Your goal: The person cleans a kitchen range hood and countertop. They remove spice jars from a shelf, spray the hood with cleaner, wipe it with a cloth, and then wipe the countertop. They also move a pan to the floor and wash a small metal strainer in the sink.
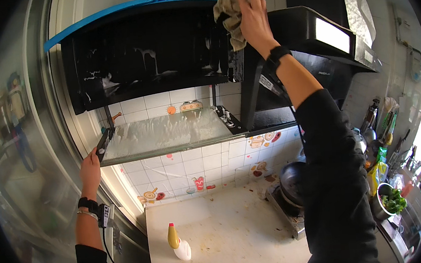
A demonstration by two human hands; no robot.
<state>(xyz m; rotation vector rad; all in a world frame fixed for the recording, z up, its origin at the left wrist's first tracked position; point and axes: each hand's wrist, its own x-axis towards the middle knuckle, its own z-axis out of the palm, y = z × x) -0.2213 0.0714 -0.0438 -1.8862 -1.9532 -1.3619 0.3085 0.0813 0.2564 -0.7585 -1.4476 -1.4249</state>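
My right hand (pixel 255 18) is raised and grips a crumpled checked cloth (pixel 231 22) against the upper right corner of a black wall cabinet (pixel 143 51). White foam streaks run down the cabinet's dark interior. My left hand (pixel 91 172) is lower, its fingers on the black end bracket (pixel 103 142) at the left of a glass shelf (pixel 165 133). Foam and wet streaks coat this shelf, and more foam lies on the black bracket at its right end (pixel 229 119). Blue tape or film (pixel 124 6) runs along the cabinet's top edge.
A black range hood (pixel 299 33) juts out at right. Below stands a spray bottle (pixel 181 243) on the stained white counter (pixel 219 228). A wok (pixel 294 182) sits on a gas stove (pixel 285 211). Farther right is a metal pot with leafy greens (pixel 384 206). A glass sliding door (pixel 28 147) borders the left.
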